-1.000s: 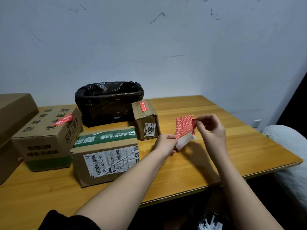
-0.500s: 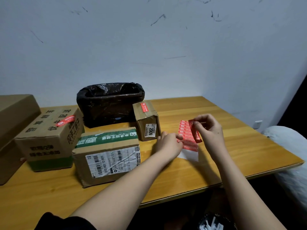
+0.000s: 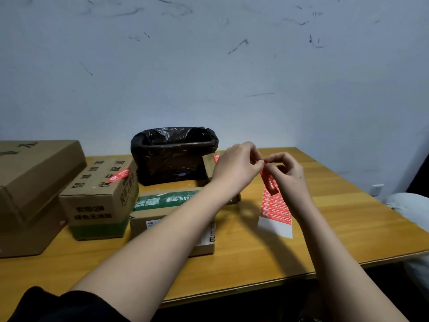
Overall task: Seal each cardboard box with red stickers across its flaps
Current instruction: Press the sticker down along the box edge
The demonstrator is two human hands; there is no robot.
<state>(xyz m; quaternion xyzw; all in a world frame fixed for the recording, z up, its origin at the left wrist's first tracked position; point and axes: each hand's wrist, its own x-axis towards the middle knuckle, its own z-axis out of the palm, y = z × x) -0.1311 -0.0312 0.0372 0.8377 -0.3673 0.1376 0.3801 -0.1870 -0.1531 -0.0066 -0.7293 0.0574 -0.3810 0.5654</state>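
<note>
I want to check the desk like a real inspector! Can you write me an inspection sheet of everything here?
Surface: wooden table, boxes on its left half.
Job's things: peeled red sticker strip held up; white sheet of red stickers lying flat; green-banded cardboard box shows no sticker; printed brown cardboard box stickered.
Clutter: black bag-lined bin.
Hands: left hand and right hand pinch the strip.
Cables: nothing seen.
Surroundings: scuffed white wall.

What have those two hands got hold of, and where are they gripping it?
A single red sticker, peeled off the sticker sheet lying on the table. Both the left hand and the right hand pinch its top end; the rest hangs free.
</note>
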